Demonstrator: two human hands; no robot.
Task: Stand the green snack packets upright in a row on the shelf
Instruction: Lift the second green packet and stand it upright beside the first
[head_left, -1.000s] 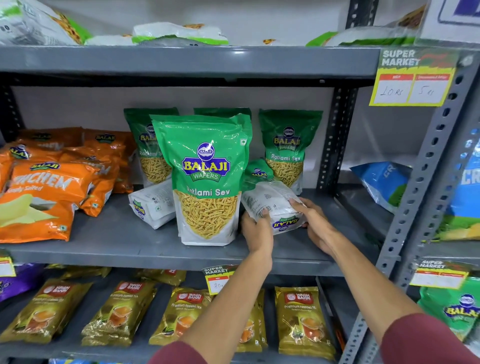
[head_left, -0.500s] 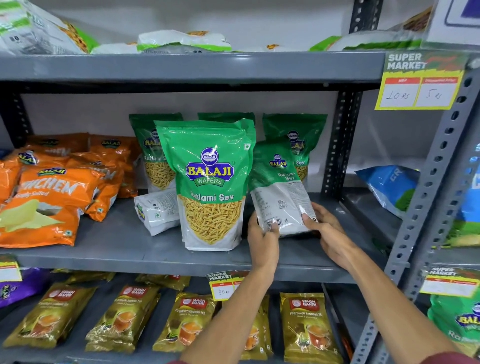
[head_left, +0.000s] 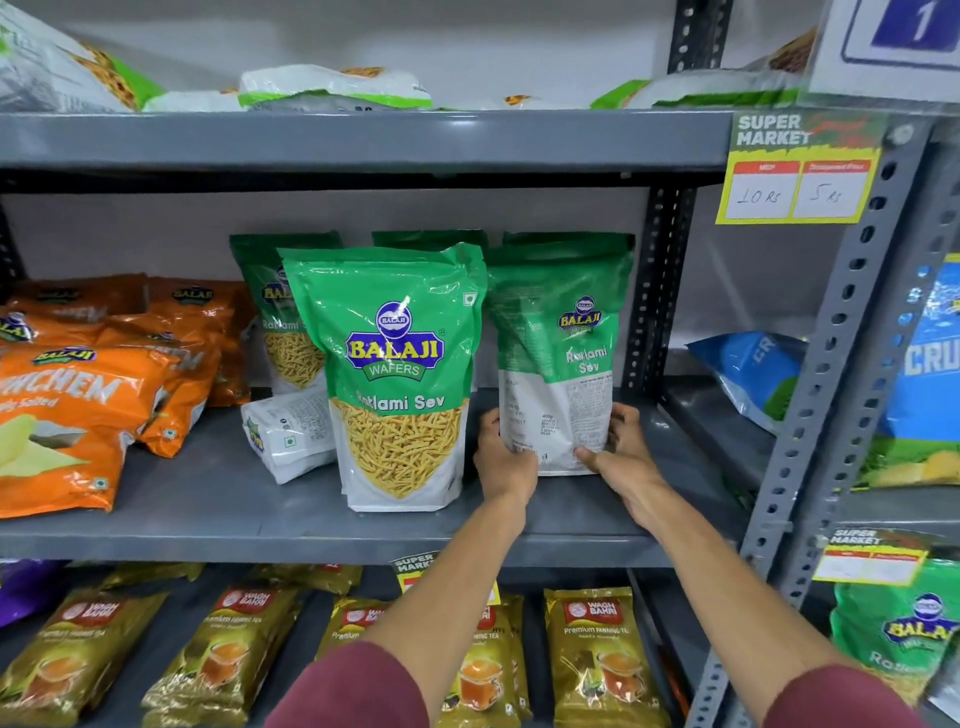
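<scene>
Here, both hands' fingers pinching upright green packet (head_left: 558, 358), labelled Balaji Ratlami Sev, on grey shelf (head_left: 218, 499).

Bright, even light is cast from above; glare is seen on the front green packet (head_left: 400, 374). Left of it, edges are bent and softened by wide-angle distortion.

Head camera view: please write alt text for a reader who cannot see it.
Both hands, left hand and right hand, hold a green Ratlami Sev packet upright, back side out, on the grey middle shelf, right of a standing Balaji Ratlami Sev packet. Another packet lies flat behind; orange chips packets lie at left.
</scene>
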